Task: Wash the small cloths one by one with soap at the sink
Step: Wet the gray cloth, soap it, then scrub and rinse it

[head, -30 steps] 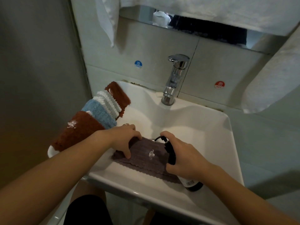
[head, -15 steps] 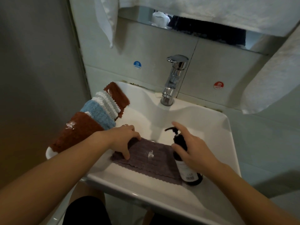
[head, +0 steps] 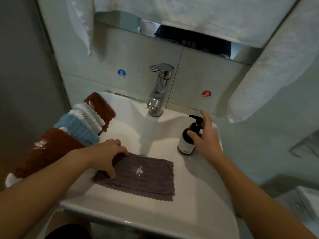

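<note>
Purple-grey cloth (head: 138,176), folded flat, lies over the front of the white sink (head: 203,204), with a small clear blob of soap (head: 139,170) on its middle. The left hand (head: 107,156) grips the cloth's left end, fingers curled over the edge and thumb pressed on top. The right hand (head: 206,138) holds the dark pump soap bottle (head: 189,138), which stands on the sink's right rim, thumb on its shoulder and fingers round its far side. The chrome tap (head: 158,90) shows no running water. A row of rust, blue and white cloths (head: 76,130) drapes over the left rim. Likely risks: the bottle stands near the rim's edge and could tip when released; the draped cloths could slide off if nudged.
</note>
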Demonstrator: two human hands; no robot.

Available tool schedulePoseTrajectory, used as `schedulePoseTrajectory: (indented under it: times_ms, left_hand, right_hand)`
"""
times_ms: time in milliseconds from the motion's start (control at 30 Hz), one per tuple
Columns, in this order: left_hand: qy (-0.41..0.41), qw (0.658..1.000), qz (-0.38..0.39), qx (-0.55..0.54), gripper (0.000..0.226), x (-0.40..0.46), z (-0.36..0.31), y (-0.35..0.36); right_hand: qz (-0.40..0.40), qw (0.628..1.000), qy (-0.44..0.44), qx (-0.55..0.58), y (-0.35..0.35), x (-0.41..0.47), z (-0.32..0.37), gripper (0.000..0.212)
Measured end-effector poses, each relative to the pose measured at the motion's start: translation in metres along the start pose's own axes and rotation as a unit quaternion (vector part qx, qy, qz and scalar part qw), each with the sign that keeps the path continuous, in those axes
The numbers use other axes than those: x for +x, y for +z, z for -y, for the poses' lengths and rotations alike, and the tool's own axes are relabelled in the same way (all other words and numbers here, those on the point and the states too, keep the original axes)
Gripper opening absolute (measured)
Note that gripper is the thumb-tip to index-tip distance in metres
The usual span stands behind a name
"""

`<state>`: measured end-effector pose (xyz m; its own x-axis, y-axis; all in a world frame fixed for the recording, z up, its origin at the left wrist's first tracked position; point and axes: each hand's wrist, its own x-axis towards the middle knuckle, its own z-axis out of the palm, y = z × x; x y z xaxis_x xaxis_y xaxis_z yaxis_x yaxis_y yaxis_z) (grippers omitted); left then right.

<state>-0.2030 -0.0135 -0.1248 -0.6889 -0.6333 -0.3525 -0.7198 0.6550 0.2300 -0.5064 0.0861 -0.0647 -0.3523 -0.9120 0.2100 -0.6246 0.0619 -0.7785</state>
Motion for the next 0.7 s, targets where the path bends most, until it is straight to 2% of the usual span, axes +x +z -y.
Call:
schedulePoseTrajectory:
  times_ms: [433, 500, 533, 600, 633, 700]
  left_hand:
    - [-0.002, 1.0, -0.001, 0.0, 0.088, -0.001, 0.0, 0.001]
    - [-0.004, 1.0, 0.001, 0.002, 0.088, -0.002, -0.001, 0.001]
    - [-0.005, 1.0, 0.001, 0.003, 0.088, -0.002, -0.001, 0.001]
    - [-0.008, 1.0, 0.001, 0.001, 0.087, -0.002, -0.002, 0.0]
    - [-0.009, 1.0, 0.002, -0.001, 0.087, -0.002, -0.003, -0.001]
    - [-0.009, 1.0, 0.001, -0.01, 0.087, -0.002, -0.004, -0.002]
  right_hand:
    - [0.028, 0.995, 0.085, 0.054, 0.0, 0.0, -0.007, 0.085]
    - [0.004, 0.994, 0.101, 0.038, -0.001, -0.009, -0.003, 0.088]
    - [-0.024, 0.993, 0.112, 0.022, -0.001, -0.016, 0.0, 0.085]
    - [-0.069, 0.991, 0.113, -0.012, 0.004, -0.038, 0.006, 0.064]
    - [-0.059, 0.992, 0.108, -0.028, 0.009, -0.049, 0.008, 0.052]
    - [0.03, 0.992, 0.09, -0.082, 0.024, -0.064, 0.008, 0.042]
